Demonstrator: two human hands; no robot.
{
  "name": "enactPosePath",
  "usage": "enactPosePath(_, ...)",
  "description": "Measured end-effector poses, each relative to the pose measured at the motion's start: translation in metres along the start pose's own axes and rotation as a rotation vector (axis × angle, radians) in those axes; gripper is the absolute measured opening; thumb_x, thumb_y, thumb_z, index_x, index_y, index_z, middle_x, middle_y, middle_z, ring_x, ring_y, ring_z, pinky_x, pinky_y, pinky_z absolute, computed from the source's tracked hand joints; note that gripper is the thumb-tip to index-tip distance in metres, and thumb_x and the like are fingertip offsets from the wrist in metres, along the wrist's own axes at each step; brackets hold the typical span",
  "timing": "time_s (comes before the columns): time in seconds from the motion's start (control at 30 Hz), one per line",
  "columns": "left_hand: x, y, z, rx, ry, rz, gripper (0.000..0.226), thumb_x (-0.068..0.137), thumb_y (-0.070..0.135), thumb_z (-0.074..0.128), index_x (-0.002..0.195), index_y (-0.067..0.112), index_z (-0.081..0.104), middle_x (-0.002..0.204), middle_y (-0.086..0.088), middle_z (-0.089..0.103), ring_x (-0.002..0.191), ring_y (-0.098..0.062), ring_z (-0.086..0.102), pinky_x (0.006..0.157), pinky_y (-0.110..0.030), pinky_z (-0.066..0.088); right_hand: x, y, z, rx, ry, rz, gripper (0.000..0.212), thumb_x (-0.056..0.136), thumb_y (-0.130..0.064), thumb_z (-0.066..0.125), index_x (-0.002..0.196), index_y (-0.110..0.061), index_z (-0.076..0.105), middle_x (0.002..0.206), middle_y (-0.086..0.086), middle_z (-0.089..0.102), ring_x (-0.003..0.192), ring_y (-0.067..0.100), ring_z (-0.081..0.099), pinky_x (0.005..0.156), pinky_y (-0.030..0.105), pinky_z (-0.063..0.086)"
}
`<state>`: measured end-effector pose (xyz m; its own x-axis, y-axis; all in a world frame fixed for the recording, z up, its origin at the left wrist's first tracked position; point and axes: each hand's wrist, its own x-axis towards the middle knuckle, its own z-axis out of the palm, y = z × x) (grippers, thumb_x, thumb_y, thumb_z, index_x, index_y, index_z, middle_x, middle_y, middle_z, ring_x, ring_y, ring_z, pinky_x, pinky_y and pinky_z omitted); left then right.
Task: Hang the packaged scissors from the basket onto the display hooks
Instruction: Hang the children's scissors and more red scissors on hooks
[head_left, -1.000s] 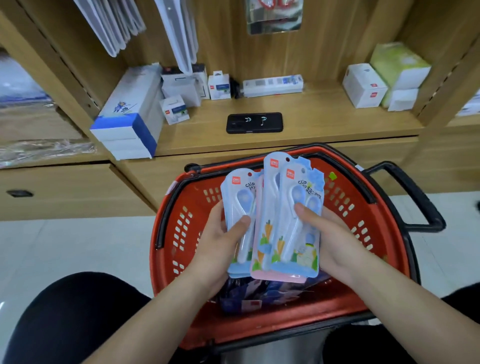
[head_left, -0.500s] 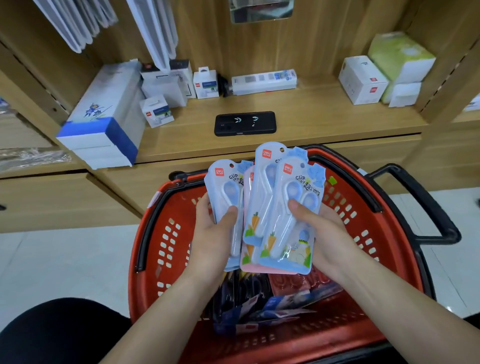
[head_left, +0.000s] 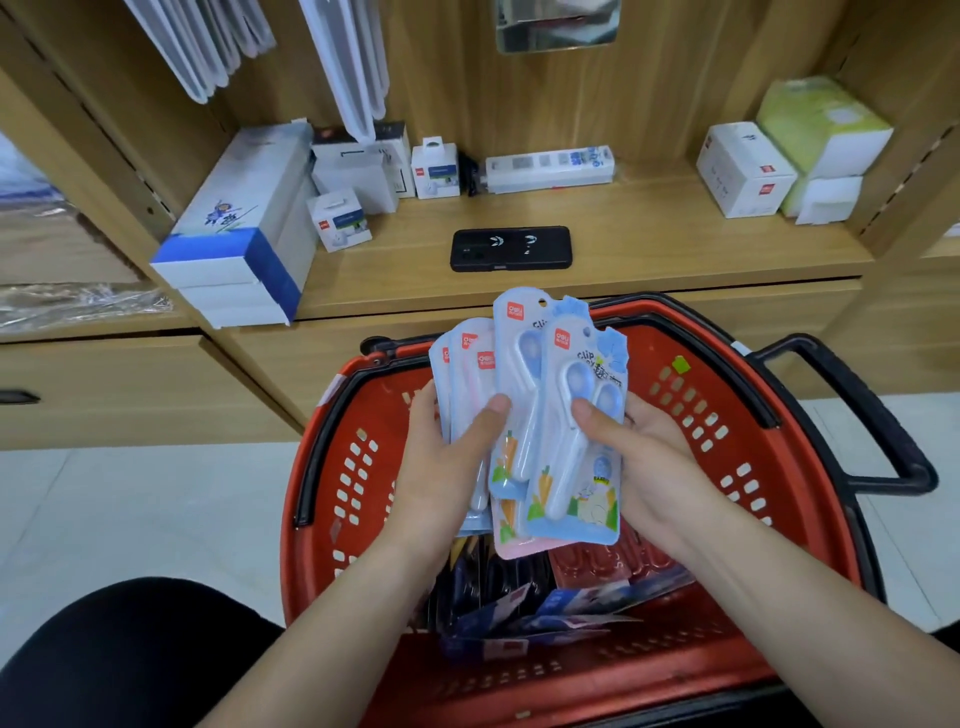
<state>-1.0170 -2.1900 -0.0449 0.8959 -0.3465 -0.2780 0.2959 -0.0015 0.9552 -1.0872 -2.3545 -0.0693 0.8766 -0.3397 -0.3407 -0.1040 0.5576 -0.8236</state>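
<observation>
Both hands, left (head_left: 447, 457) and right (head_left: 654, 462), hold a fan of scissors packs (head_left: 566, 415) with thumbs pressed on front, above the red basket (head_left: 727, 467).

scissor packs (head_left: 563, 483) lifted higher | L+R stacks now overlap

One head view only, wide-angle, worn high, aimed forward and down. Close in: left hand (head_left: 441, 467) and right hand (head_left: 660, 467) hold scissor packs (head_left: 524, 364) at mid-frame, forearms crossing the bottom edge. Red basket (head_left: 779, 493) sits right below them, near the camera. Wooden shelf (head_left: 649, 234) faces the lens just behind the basket and fills the upper half. Straight edges bow near frame borders.
</observation>
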Motion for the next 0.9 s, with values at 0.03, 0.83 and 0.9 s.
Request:
enactPosePath(0.03,-0.001,0.0,0.002,0.002,-0.014,0.003,0.038,0.09,0.027,0.076,0.121,0.037,0.056,0.116,0.008,0.075,0.104,-0.015,0.076,0.085,-0.035,0.063,-0.001,-0.001,0.003,-0.008,-0.01,-0.002,0.043,0.087,-0.014,0.069,0.129,-0.006,0.063,0.123,0.014,0.073,0.113,0.034,0.071,0.095,0.05,0.056)
enactPosePath(0.83,-0.035,0.056,0.018,0.079,-0.091,0.15,0.068,0.072,0.009,0.093,0.127,0.03,0.059,0.114,0.007,0.077,0.103,-0.015,0.076,0.084,-0.035,0.063,-0.057,-0.058,0.014,-0.086,0.144,-0.205,0.049,0.075,-0.03,0.079,0.12,-0.012,0.071,0.113,0.009,0.078,0.102,0.033,0.075,0.092,0.057,0.058)
enactPosePath(0.9,-0.037,0.067,0.025,0.104,-0.091,0.2,0.066,0.073,0.007,0.091,0.127,0.03,0.059,0.114,0.008,0.077,0.102,-0.011,0.075,0.081,-0.029,0.062,-0.063,-0.068,0.015,-0.128,0.168,-0.226,0.052,0.074,-0.037,0.079,0.122,-0.017,0.07,0.113,0.005,0.078,0.103,0.029,0.075,0.095,0.056,0.057)
